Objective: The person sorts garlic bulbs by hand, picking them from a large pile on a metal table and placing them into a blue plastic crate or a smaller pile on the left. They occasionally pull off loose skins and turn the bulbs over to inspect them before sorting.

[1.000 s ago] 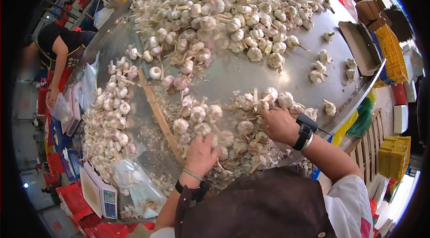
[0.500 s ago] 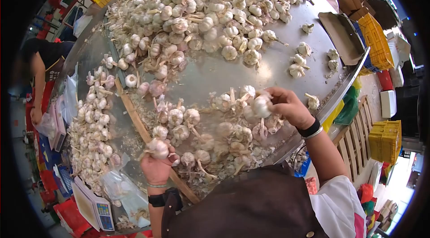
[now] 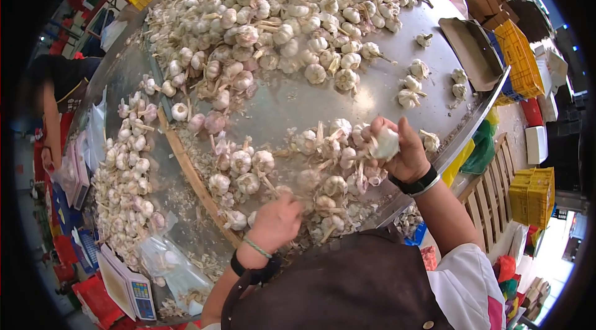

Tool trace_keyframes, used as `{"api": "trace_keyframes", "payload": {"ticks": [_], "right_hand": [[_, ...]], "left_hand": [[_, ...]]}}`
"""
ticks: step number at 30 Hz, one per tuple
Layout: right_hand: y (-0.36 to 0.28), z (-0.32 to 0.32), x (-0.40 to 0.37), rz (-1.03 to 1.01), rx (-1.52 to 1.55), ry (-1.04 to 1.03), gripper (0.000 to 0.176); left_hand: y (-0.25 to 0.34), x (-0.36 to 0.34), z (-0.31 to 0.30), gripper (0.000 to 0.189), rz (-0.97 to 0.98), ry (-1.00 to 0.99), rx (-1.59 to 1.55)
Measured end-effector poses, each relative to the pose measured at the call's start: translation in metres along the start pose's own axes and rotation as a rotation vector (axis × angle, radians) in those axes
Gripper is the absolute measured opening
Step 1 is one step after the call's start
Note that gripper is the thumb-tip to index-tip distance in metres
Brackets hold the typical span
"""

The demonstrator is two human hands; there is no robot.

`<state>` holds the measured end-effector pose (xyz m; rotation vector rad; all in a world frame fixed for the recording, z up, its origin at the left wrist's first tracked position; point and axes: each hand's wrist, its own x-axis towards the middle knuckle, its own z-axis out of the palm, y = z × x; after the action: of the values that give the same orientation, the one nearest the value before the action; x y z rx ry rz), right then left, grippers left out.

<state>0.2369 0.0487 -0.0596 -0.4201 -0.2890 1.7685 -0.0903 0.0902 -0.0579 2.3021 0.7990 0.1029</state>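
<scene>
My right hand (image 3: 408, 153) grips a whitish garlic bulb (image 3: 384, 144) between thumb and fingers, above the right end of the near pile. Lower on the table, my left hand (image 3: 276, 221) is over the near garlic bulbs (image 3: 324, 196), back side up. Its fingers are bent downward and smeared by motion, so whether they hold anything is hidden. Loose bulbs with stems lie around both hands, among papery skins. A wooden strip (image 3: 194, 175) runs just left of my left hand.
A large garlic heap (image 3: 267, 19) covers the far table. Left of the strip lies another garlic row (image 3: 127, 187), with plastic bags (image 3: 174, 262) and a scale (image 3: 127, 283) beside it. Another person (image 3: 56, 94) bends at the left. A yellow crate (image 3: 532, 196) stands right.
My left hand has moved right from the wooden strip; the bulb it held no longer shows. My right hand has shifted slightly right and turned, its bulb still in the fingers.
</scene>
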Motion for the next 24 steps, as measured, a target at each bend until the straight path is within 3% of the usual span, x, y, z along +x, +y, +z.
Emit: {"api": "trace_keyframes", "payload": {"ticks": [1,2,4,5,6,8,10,11,14,16,17,18,20,21,22,24], "right_hand": [[-0.001,-0.004,0.002,-0.003,-0.073,-0.162,0.041],[-0.002,-0.003,0.0,-0.008,-0.075,-0.161,0.041],[-0.005,0.023,0.004,0.279,-1.169,0.272,0.031],[-0.002,0.038,0.009,0.193,-1.522,0.228,0.025],[0.008,0.04,0.011,0.188,-1.525,0.231,0.025],[0.024,0.04,0.015,-0.013,-2.196,0.124,0.027],[0.027,0.07,0.026,0.392,-2.253,0.104,0.028],[0.046,0.039,0.019,0.174,-2.19,0.195,0.028],[0.065,0.016,0.02,0.181,-2.216,0.35,0.03],[0.06,0.012,0.02,0.236,-2.189,0.382,0.032],[0.058,0.012,0.02,0.296,-2.155,0.392,0.034],[0.054,0.016,0.018,0.292,-2.155,0.406,0.034],[0.043,0.039,0.014,0.154,-2.136,0.428,0.036],[0.035,0.062,0.015,0.289,-1.963,0.455,0.039],[0.036,0.072,0.009,0.082,-1.854,0.31,0.041],[0.048,0.095,-0.001,-0.22,-1.622,0.045,0.047]], "left_hand": [[0.002,0.0,0.011,0.028,0.0,-0.028,0.052],[0.005,0.001,0.019,0.03,0.002,-0.055,0.104],[0.016,0.007,0.024,0.036,-0.013,-0.115,0.187],[0.018,0.008,0.031,0.037,-0.059,-0.141,0.247],[0.018,0.009,0.036,0.038,-0.105,-0.166,0.308],[0.016,0.016,0.041,0.039,-0.131,-0.202,0.308],[0.018,0.022,0.04,0.04,-0.142,-0.239,0.307],[0.018,0.022,0.034,0.04,-0.166,-0.214,0.247],[0.009,0.019,0.022,0.04,-0.177,-0.166,0.169],[-0.005,0.017,0.012,0.041,-0.16,-0.066,-0.07],[-0.009,0.018,0.002,0.042,-0.296,-0.181,-0.308],[-0.021,0.013,0.002,0.042,-0.286,-0.185,-0.305],[-0.045,-0.002,0.013,0.037,-0.335,-0.234,-1.084],[-0.03,-0.006,-0.001,0.035,-0.405,-0.232,-1.215],[-0.025,-0.009,-0.005,0.035,-0.406,-0.236,-1.215],[-0.019,-0.02,-0.004,0.041,-0.45,-0.394,-1.677]]}}
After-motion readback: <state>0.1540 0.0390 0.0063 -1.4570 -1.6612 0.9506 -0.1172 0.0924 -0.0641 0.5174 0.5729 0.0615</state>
